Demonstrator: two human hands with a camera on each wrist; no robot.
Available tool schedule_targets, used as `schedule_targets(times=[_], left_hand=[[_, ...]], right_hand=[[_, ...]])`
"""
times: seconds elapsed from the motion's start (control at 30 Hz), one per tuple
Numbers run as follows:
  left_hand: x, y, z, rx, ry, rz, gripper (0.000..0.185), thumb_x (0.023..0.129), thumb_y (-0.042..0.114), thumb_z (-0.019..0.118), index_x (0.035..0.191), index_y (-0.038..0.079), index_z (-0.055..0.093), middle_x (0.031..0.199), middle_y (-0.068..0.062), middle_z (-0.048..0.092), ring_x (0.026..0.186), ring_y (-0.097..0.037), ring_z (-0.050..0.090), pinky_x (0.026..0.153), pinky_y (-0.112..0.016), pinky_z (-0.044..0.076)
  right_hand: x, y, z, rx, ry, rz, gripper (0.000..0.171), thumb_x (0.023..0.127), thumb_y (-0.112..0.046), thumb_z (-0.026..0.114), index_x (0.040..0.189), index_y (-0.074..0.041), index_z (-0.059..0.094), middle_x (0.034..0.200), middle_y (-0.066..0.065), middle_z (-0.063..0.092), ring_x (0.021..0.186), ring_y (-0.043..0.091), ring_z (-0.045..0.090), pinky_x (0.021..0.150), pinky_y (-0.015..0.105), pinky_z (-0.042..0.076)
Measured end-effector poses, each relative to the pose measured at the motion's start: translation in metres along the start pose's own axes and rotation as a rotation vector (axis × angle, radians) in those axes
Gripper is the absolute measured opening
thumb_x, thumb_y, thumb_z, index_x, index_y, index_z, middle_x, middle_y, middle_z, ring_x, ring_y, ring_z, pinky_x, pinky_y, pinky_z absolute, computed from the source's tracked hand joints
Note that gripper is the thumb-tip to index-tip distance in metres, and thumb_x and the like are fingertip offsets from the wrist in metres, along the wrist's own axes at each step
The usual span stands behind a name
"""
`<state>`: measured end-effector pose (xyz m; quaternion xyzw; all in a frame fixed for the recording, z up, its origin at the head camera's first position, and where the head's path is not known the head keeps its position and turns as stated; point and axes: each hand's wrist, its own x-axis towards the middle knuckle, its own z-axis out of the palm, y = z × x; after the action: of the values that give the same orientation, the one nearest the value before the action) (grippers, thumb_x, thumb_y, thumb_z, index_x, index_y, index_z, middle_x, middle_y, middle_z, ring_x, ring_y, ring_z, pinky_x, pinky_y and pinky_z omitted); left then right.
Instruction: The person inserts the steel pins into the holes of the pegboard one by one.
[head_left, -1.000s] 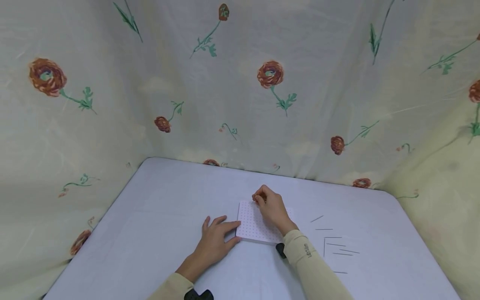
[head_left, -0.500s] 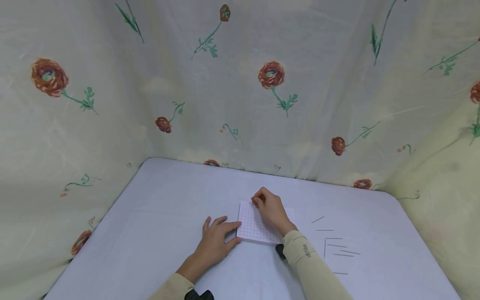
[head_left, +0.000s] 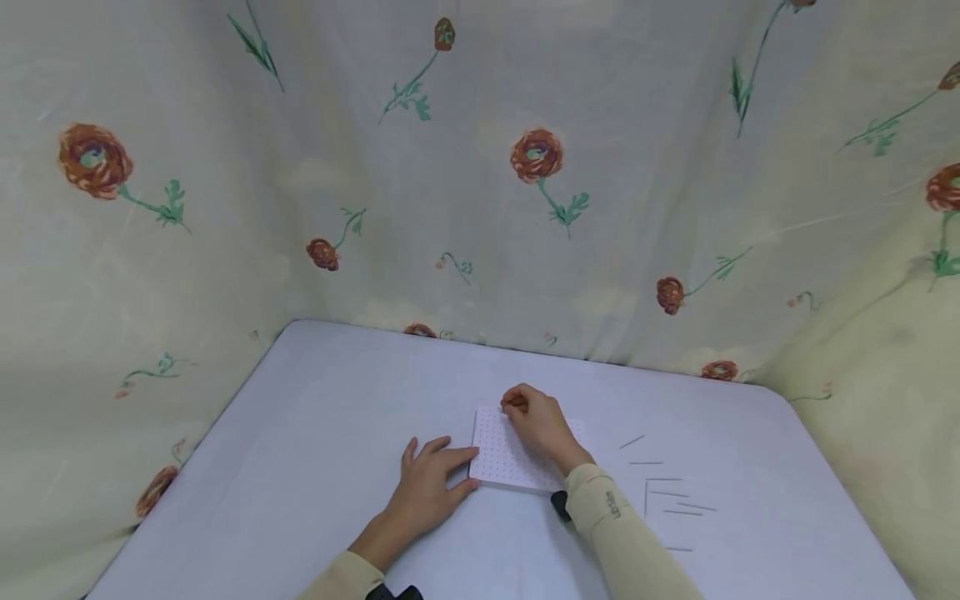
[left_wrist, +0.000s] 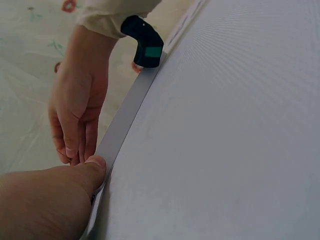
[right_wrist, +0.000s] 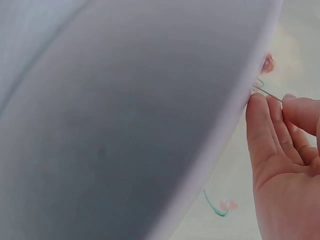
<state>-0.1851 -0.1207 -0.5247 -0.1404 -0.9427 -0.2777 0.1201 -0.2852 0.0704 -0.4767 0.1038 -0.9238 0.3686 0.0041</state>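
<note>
1. White dotted board [head_left: 510, 458] sat near the middle of the table [head_left: 315, 433]. Left hand [head_left: 427, 487] lay flat with straight fingers against the board's left edge, steadying it.
2. Right hand [head_left: 536, 421] hovered over the board's far edge, fingertips pinching a thin pin [right_wrist: 267, 92].
3. Progress-wise, looked like early days: several spare pins [head_left: 671, 496] lay loose to the right of the board, and I couldn't make out any planted.
4. Couldn't tell how upright the held pin stood; its long axis ran from the fingertips towards the board.
</note>
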Motion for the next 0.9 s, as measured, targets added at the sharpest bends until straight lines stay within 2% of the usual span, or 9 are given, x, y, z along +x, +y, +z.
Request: schedule_targets(times=[0.3, 0.5, 0.77, 0.9], left_hand=[[-0.004, 0.002, 0.001, -0.003, -0.032, -0.013, 0.045, 0.08, 0.042, 0.072, 0.123, 0.029, 0.063, 0.123, 0.011, 0.065, 0.129, -0.026, 0.048, 0.11, -0.066, 0.014], [-0.003, 0.001, -0.002, 0.01, -0.01, -0.002, 0.045, 0.08, 0.041, 0.072, 0.123, 0.029, 0.063, 0.122, 0.009, 0.066, 0.128, -0.026, 0.048, 0.109, -0.066, 0.015], [-0.003, 0.0, 0.0, -0.005, -0.003, -0.005, 0.045, 0.08, 0.041, 0.073, 0.122, 0.03, 0.063, 0.122, 0.01, 0.065, 0.129, -0.026, 0.048, 0.109, -0.065, 0.014], [-0.002, 0.001, 0.001, -0.006, 0.002, -0.013, 0.045, 0.08, 0.043, 0.072, 0.122, 0.029, 0.063, 0.122, 0.01, 0.065, 0.129, -0.026, 0.048, 0.109, -0.065, 0.013]], right_hand=[[-0.008, 0.011, -0.007, 0.005, 0.008, 0.034, 0.019, 0.092, -0.022, 0.061, 0.108, -0.013, 0.063, 0.101, 0.001, 0.068, 0.097, 0.014, 0.065, 0.087, 0.032, 0.054], [-0.016, 0.015, -0.019, -0.023, 0.062, -0.013, 0.019, 0.09, -0.021, 0.063, 0.107, -0.012, 0.064, 0.1, 0.001, 0.069, 0.096, 0.015, 0.066, 0.087, 0.032, 0.054], [-0.035, 0.015, -0.041, -0.033, 0.078, -0.063, 0.024, 0.09, -0.019, 0.064, 0.111, -0.008, 0.063, 0.104, 0.003, 0.068, 0.099, 0.015, 0.064, 0.086, 0.03, 0.055], [-0.044, 0.016, -0.053, -0.05, 0.1, -0.096, 0.024, 0.089, -0.018, 0.066, 0.111, -0.01, 0.063, 0.103, 0.002, 0.067, 0.097, 0.015, 0.065, 0.085, 0.03, 0.056]])
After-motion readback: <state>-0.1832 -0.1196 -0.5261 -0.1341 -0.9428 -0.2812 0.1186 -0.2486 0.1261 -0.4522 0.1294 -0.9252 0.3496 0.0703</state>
